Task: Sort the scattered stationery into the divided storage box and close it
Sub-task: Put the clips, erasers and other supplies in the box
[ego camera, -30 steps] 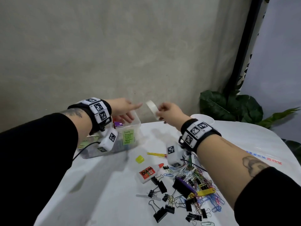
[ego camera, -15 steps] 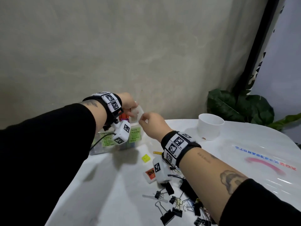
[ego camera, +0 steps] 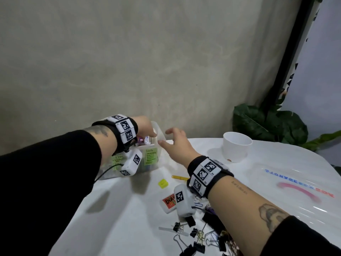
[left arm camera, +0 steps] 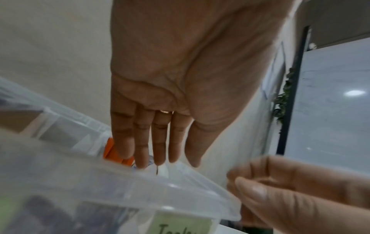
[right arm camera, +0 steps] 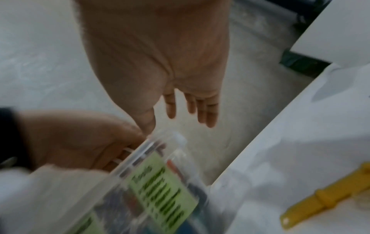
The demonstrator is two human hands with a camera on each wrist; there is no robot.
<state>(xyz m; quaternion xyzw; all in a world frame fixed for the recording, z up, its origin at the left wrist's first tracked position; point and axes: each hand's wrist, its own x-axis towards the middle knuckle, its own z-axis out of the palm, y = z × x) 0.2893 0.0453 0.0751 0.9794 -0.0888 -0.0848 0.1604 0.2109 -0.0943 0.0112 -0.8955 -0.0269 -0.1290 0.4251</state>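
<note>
The clear divided storage box (ego camera: 151, 167) with green labels stands at the table's left back. My left hand (ego camera: 147, 129) hangs over it. In the left wrist view its straight fingers (left arm camera: 140, 150) point down into the compartment beside an orange item (left arm camera: 112, 152), just above the box rim (left arm camera: 180, 186), and hold nothing. My right hand (ego camera: 168, 137) hovers just right of the box with its fingers spread and nothing in it, as the right wrist view (right arm camera: 180, 120) also shows. No tape roll shows in either hand.
On the white table lie a glue bottle (ego camera: 167, 202), a small yellow block (ego camera: 163, 183), a yellow clip (ego camera: 180, 177) and several black binder clips (ego camera: 195, 244). A white cup (ego camera: 236, 148) stands at the back right, with a plant (ego camera: 267, 124) behind it.
The right hand carried the white tape roll to the left hand over the box. Now neither hand holds it; the right hand has spread its fingers and drawn slightly away.
</note>
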